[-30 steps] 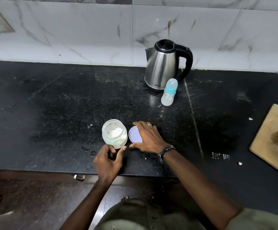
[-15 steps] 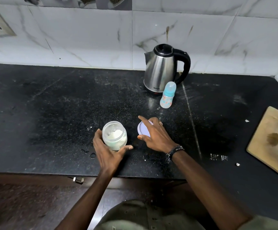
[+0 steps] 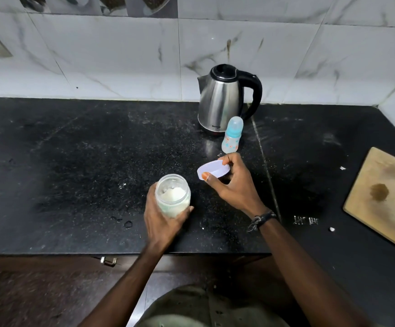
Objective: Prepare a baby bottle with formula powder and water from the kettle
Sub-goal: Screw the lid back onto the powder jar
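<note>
Hands over black speckled counter (image 3: 78, 161): left hand (image 3: 162, 220) around open jar (image 3: 173, 197), right hand (image 3: 232, 182) pinching lid (image 3: 213, 172).

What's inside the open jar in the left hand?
The jar holds white powder, seen through its open mouth and clear wall. The left hand wraps its lower part, so how deep the powder goes is hidden. Its lid is off, in the right hand.

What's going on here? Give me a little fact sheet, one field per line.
Left hand: grips the open jar of white powder
Right hand: pinches the jar's lid, off the jar
Baby bottle: upright, capped, in front of the kettle
Kettle: lid shut, by the wall
Cutting board: far right on the counter
</note>
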